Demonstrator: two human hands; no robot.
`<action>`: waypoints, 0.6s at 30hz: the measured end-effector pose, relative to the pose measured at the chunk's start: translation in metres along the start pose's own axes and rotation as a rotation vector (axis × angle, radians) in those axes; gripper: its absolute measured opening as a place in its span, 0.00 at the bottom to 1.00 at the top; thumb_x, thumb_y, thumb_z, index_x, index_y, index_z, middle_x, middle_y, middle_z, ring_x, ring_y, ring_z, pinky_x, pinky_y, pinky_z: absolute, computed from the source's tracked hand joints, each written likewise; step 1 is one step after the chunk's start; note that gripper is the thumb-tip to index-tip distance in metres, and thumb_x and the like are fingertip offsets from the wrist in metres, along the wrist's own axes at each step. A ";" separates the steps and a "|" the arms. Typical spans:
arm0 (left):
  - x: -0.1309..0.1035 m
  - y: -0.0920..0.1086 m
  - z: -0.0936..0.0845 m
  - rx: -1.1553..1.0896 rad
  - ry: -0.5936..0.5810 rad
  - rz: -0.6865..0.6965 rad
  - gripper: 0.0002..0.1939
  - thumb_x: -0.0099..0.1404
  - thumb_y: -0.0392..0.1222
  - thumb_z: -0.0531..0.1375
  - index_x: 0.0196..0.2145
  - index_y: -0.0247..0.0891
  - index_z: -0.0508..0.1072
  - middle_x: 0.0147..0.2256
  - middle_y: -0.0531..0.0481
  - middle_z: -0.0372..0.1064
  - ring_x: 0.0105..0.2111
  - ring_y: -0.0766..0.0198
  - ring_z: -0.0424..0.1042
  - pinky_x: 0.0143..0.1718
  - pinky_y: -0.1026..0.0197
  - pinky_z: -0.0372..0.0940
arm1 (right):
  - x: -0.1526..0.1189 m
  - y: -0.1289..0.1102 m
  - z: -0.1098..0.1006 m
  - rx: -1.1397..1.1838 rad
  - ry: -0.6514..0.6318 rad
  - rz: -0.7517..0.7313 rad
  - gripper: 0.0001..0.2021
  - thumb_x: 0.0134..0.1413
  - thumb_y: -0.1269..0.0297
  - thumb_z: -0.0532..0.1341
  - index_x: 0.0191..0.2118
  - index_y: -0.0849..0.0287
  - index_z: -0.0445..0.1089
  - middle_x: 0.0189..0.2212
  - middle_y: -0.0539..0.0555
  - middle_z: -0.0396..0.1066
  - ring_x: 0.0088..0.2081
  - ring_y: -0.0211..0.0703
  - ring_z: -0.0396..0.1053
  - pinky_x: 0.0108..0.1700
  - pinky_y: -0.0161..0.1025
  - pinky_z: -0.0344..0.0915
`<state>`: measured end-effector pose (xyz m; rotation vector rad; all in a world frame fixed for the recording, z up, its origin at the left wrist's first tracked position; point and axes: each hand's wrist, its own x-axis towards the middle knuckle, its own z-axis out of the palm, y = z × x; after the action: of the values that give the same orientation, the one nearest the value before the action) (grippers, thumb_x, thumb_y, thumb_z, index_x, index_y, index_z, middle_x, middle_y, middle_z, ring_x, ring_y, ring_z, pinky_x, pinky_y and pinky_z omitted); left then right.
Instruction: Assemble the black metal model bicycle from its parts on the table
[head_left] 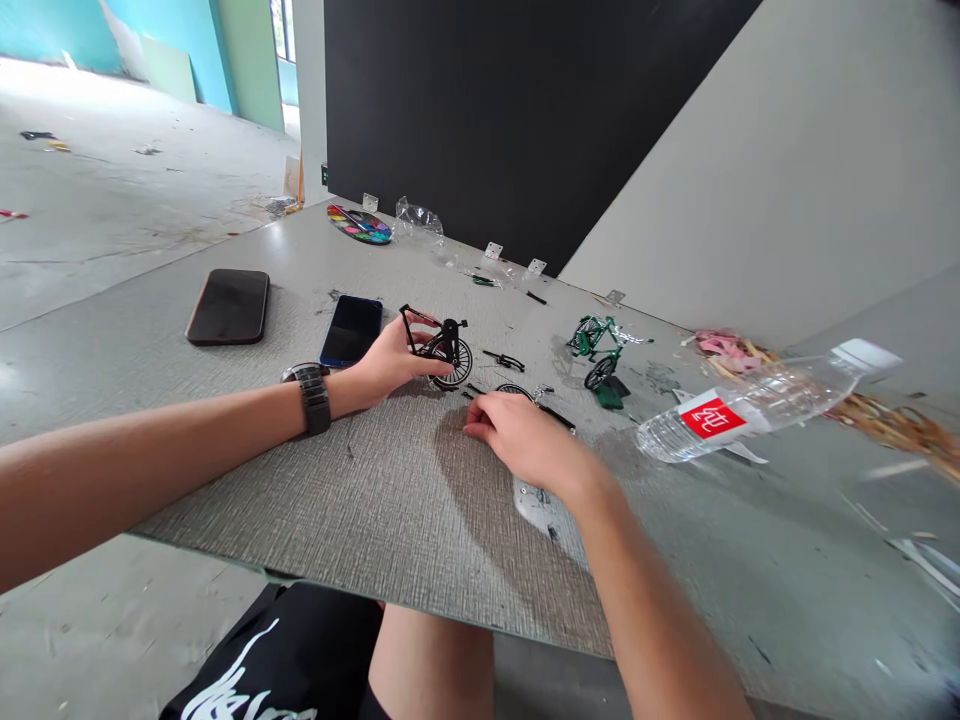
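My left hand (397, 358) is closed round a black toy bicycle frame (420, 328) with one spoked wheel (459, 362) on it, held just over the table. Low on the tabletop, my right hand (506, 425) has its fingers pinched together beside a small black part (472, 391); whether anything is between the fingertips is hidden. Partly covered by that hand lie another spoked wheel (516, 390) and a thin black piece (559, 420). A black fork-like part (504, 360) rests just beyond the two hands.
A green toy bicycle (600, 345) stands to the right, near a tilted clear water bottle (742, 405). At the left lie a dark phone (229, 307) and a blue-edged phone (352, 330). A paint palette (360, 226) and clear plastic packaging (418, 220) are at the back; a small bag (536, 508) lies in front.
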<state>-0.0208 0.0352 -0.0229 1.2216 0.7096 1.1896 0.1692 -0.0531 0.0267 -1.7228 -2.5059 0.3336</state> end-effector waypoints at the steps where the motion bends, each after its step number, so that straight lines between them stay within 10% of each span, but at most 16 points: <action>1: 0.000 0.000 0.000 0.002 -0.005 0.001 0.35 0.41 0.32 0.73 0.46 0.37 0.64 0.40 0.48 0.72 0.40 0.57 0.74 0.41 0.54 0.70 | 0.000 0.000 0.001 -0.003 0.000 -0.007 0.05 0.62 0.67 0.60 0.33 0.56 0.71 0.36 0.54 0.75 0.37 0.45 0.72 0.37 0.42 0.65; 18: -0.001 0.002 0.001 0.006 0.007 -0.013 0.34 0.41 0.30 0.72 0.45 0.36 0.64 0.39 0.47 0.73 0.40 0.56 0.74 0.40 0.53 0.70 | 0.002 0.001 -0.001 0.078 -0.047 0.007 0.04 0.61 0.66 0.60 0.34 0.56 0.70 0.36 0.51 0.74 0.36 0.41 0.70 0.36 0.39 0.61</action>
<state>-0.0206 0.0341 -0.0205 1.2165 0.7260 1.1824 0.1694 -0.0504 0.0269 -1.7155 -2.4838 0.4714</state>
